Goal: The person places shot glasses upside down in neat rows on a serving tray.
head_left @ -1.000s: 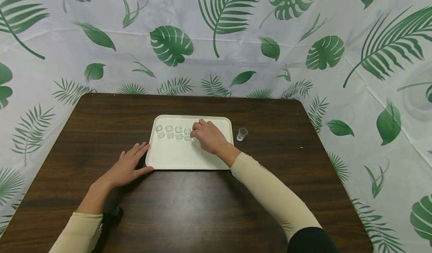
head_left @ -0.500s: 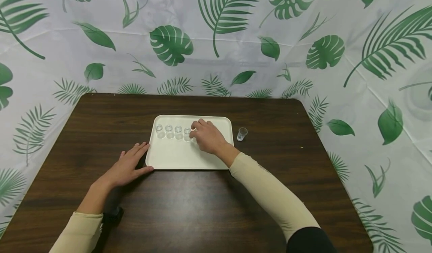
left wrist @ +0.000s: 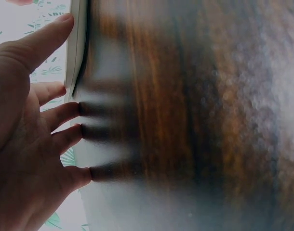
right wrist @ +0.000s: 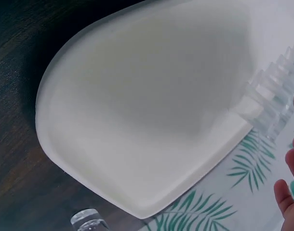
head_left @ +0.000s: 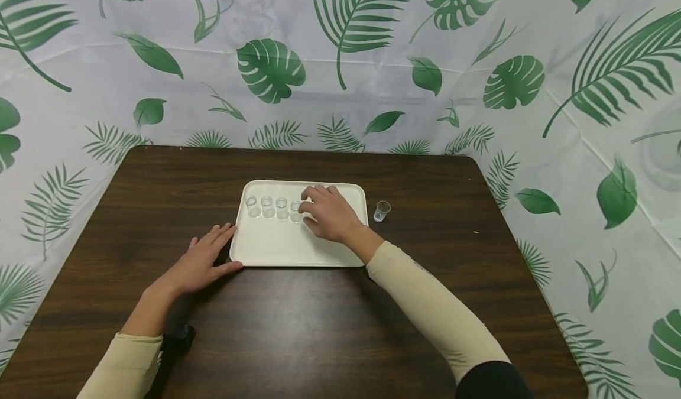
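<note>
Left hand (head_left: 204, 262): flat on the table (head_left: 298, 334), thumb against the tray's (head_left: 276, 248) near-left corner, apparently steadying it. Right hand (head_left: 330, 213): over the tray, fingers curled loosely beside the row's last cup; actual grip cannot be told. Four cups (head_left: 273, 207) line the tray's far side. Spare cup (head_left: 380, 211): right of tray.

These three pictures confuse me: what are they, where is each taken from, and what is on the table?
No machine here: a person works with bare hands, wearing three cameras. The wide picture comes from the head; the other two from the wrists. On the dark table lies a white tray with a row of small clear cups. One more clear cup stands beside the tray. The left hand lies flat on the table, thumb against the tray's edge. The right hand is at the row's end, fingers loosely curled; whether it holds a cup is hidden.
</note>
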A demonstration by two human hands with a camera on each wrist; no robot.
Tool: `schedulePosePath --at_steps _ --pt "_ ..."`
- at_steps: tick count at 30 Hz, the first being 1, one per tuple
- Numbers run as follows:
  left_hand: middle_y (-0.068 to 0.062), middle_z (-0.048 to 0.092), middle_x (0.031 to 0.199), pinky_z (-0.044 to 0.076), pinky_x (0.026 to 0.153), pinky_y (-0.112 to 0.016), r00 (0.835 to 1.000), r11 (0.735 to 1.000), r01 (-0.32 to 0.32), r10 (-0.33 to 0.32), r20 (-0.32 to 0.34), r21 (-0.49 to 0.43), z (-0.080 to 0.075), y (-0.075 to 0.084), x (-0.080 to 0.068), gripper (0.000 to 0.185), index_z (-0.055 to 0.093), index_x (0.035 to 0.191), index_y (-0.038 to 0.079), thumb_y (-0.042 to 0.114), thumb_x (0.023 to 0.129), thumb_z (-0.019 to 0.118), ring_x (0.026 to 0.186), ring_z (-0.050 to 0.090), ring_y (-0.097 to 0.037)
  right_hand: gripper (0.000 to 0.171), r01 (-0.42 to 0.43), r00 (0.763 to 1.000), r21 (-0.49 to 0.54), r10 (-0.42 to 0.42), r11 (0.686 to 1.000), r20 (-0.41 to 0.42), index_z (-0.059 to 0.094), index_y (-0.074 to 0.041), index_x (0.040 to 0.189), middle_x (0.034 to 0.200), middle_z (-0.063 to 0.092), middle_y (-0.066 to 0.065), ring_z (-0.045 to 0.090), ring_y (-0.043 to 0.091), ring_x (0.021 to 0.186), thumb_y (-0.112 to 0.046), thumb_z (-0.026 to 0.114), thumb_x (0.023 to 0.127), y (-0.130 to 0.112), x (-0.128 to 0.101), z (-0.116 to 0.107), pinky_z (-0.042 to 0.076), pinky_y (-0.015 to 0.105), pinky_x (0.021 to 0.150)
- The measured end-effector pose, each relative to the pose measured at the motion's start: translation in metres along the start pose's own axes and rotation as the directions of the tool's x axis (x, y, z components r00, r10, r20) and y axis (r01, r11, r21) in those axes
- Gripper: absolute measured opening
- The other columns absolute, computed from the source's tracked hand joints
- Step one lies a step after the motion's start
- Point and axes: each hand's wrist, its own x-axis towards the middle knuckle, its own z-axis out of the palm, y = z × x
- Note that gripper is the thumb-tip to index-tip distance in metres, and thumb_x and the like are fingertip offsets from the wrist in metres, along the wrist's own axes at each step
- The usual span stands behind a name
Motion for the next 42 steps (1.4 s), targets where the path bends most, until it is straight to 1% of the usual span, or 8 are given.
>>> schedulePosePath --at_steps 8,13,16,19,25,29,35,42 --pt "-0.027 0.026 0.155 0.012 0.102 -0.076 1.0 1.0 0.0 0.0 0.008 -0.004 -0.001 0.001 0.0 0.086 0.029 0.153 0.001 0.048 0.091 0.066 0.143 0.018 -0.048 0.015 -0.077 0.992 0.116 0.088 0.99 -0.087 0.073 -0.021 0.105 0.117 0.057 0.0 0.052 0.02 0.104 -0.028 0.067 0.093 0.016 -0.01 -0.014 0.041 0.042 0.088" --pt "-0.027 0.026 0.155 0.012 0.102 -0.076 1.0 1.0 -0.002 0.002 0.003 -0.007 -0.002 0.001 0.0 0.086 0.029 0.153 0.001 0.048 0.091 0.066 0.143 0.018 -0.048 0.018 -0.156 0.962 0.22 0.199 0.963 -0.188 0.073 -0.016 0.108 0.117 0.059 0.002 0.053 0.023 0.106 -0.026 0.066 0.095 0.036 -0.024 -0.019 0.042 0.043 0.087" --pt "-0.027 0.026 0.155 0.011 0.103 -0.076 1.0 1.0 0.002 -0.001 0.002 -0.007 -0.001 0.001 0.0 0.086 0.029 0.153 0.002 0.048 0.091 0.066 0.143 0.017 -0.048 0.018 -0.203 0.918 0.343 0.3 0.917 -0.259 0.073 -0.011 0.108 0.115 0.06 0.004 0.053 0.024 0.104 -0.019 0.064 0.096 0.049 -0.034 -0.021 0.042 0.044 0.084" --pt "-0.027 0.026 0.156 0.011 0.103 -0.076 1.0 1.0 0.004 -0.004 0.006 -0.008 0.0 0.0 0.001 0.086 0.029 0.153 0.001 0.048 0.091 0.066 0.144 0.016 -0.047 0.019 -0.261 0.851 0.482 0.435 0.836 -0.294 0.073 -0.01 0.109 0.112 0.06 0.004 0.052 0.023 0.097 -0.013 0.058 0.098 0.065 -0.046 -0.019 0.043 0.042 0.08" --pt "-0.027 0.025 0.156 0.01 0.103 -0.076 1.0 1.0 0.009 -0.009 0.009 -0.007 0.0 -0.001 0.0 0.087 0.028 0.153 0.001 0.048 0.091 0.067 0.144 0.016 -0.048 0.029 -0.378 0.709 0.637 0.652 0.672 -0.268 0.071 -0.005 0.11 0.106 0.06 0.01 0.052 0.025 0.09 0.002 0.045 0.097 0.092 -0.072 -0.009 0.043 0.04 0.08" --pt "-0.027 0.024 0.156 0.01 0.103 -0.075 1.0 1.0 0.01 -0.01 0.011 -0.009 0.0 -0.001 0.0 0.088 0.027 0.154 0.001 0.049 0.091 0.066 0.144 0.015 -0.047 0.035 -0.466 0.656 0.657 0.729 0.593 -0.193 0.067 0.001 0.113 0.109 0.06 0.015 0.058 0.029 0.094 0.011 0.04 0.094 0.104 -0.091 -0.001 0.046 0.04 0.086" --pt "-0.027 0.025 0.156 0.01 0.103 -0.075 1.0 1.0 0.011 -0.011 0.014 -0.007 -0.001 -0.001 0.0 0.088 0.027 0.154 0.001 0.049 0.091 0.066 0.144 0.015 -0.047 0.045 -0.597 0.655 0.674 0.75 0.434 0.098 0.059 0.001 0.126 0.119 0.059 0.018 0.06 0.031 0.096 0.015 0.043 0.086 0.11 -0.116 0.011 0.048 0.041 0.086" --pt "-0.027 0.026 0.155 0.011 0.103 -0.076 1.0 1.0 0.0 0.0 0.003 -0.005 -0.001 -0.001 -0.001 0.087 0.029 0.153 0.002 0.049 0.091 0.066 0.143 0.017 -0.048 0.045 -0.621 0.689 0.698 0.674 0.358 0.266 0.056 0.003 0.128 0.12 0.059 0.023 0.063 0.032 0.093 0.009 0.066 0.084 0.11 -0.128 0.02 0.051 0.034 0.076"
